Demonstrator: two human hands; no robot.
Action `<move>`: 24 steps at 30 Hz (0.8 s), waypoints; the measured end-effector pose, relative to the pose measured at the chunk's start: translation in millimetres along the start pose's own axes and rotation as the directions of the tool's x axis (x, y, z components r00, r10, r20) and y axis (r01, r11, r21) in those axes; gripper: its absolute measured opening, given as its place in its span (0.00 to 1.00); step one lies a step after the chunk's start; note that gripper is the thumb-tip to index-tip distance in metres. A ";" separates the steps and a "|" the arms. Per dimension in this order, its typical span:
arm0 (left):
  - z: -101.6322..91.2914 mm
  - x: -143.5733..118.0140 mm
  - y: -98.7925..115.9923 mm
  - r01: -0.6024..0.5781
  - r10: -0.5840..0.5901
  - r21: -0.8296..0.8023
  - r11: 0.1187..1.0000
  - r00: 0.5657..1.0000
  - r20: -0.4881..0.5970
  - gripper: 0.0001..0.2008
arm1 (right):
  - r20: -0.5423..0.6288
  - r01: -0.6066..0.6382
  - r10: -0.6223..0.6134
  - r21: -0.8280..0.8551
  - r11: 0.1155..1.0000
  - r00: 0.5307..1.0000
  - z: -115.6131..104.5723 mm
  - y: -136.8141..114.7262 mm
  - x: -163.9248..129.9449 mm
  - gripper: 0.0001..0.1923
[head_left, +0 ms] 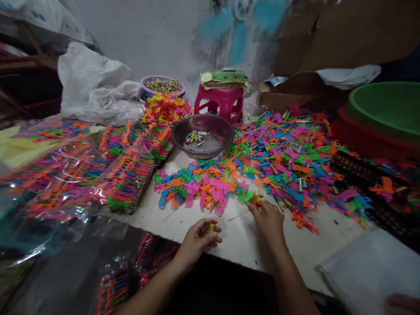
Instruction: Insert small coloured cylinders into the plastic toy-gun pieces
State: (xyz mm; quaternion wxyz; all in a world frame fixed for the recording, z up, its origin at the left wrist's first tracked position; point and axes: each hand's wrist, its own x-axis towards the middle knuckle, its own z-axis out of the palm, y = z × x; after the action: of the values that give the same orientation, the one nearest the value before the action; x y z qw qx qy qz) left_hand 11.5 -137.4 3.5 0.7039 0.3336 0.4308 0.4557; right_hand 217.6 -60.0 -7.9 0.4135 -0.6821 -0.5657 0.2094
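Observation:
My left hand is closed on a small yellow cylinder with a reddish end, held just above the front of the white table. To its right, my right hand reaches to the near edge of the colourful plastic pieces, its fingers bent around an orange and green piece; the exact shape is hard to make out. In front of both hands lies a small heap of bright plastic toy-gun-shaped pieces. A larger heap of them, mixed with small shiny cylinders, spreads to the right.
A metal bowl holds several small cylinders. Behind stand a purple basin and a pink stool. Bagged pieces cover the left; green and red basins stand right. Part of another hand shows at lower right.

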 end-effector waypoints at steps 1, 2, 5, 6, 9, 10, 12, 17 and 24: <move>1.2 0.7 -0.1 -0.004 0.004 0.014 1.000 1.000 -0.013 0.17 | 0.025 -0.016 0.014 0.068 0.998 1.000 -1.3 -9.9 -9.8 0.15; 3.0 1.4 -0.1 -0.004 0.005 0.025 1.000 1.000 -0.021 0.18 | 0.079 -0.040 0.029 0.152 0.987 0.996 -1.3 -20.0 -20.3 0.16; 10.9 2.0 0.7 0.005 -0.004 0.062 0.998 1.000 -0.018 0.21 | 0.287 -0.132 0.023 0.368 0.920 0.958 6.5 -45.1 -50.7 0.18; 13.5 1.4 1.2 0.004 -0.003 0.084 0.996 1.000 -0.010 0.21 | 0.318 -0.154 0.017 0.409 0.899 0.948 10.6 -50.1 -58.9 0.17; 18.2 -1.9 2.6 -0.027 0.023 0.178 0.984 0.999 0.022 0.20 | 0.322 -0.210 0.047 0.492 0.845 0.945 22.0 -55.3 -74.8 0.17; 18.7 -3.2 2.5 -0.041 0.037 0.209 0.977 0.999 0.026 0.20 | 0.321 -0.221 0.055 0.509 0.832 0.946 24.8 -54.7 -77.6 0.17; 18.4 -5.6 1.6 -0.064 0.062 0.267 0.961 0.998 0.014 0.21 | 0.315 -0.224 0.056 0.529 0.818 0.947 29.1 -52.5 -81.0 0.16; 17.2 -9.8 -1.5 -0.177 0.203 0.524 0.833 0.979 0.008 0.15 | 0.240 -0.195 0.072 0.537 0.821 0.968 33.5 -49.2 -85.1 0.14; 17.9 -7.3 -0.3 -0.268 0.278 0.677 0.686 0.956 0.097 0.12 | 0.277 -0.234 0.106 0.482 0.844 0.955 42.0 -50.8 -89.4 0.16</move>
State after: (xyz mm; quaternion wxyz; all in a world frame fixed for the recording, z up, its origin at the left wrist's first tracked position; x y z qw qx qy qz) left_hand 26.4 -145.7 12.7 0.4530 0.6259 0.5180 0.3670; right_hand 131.2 -129.8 -7.5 0.4873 -0.5657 -0.4727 0.4681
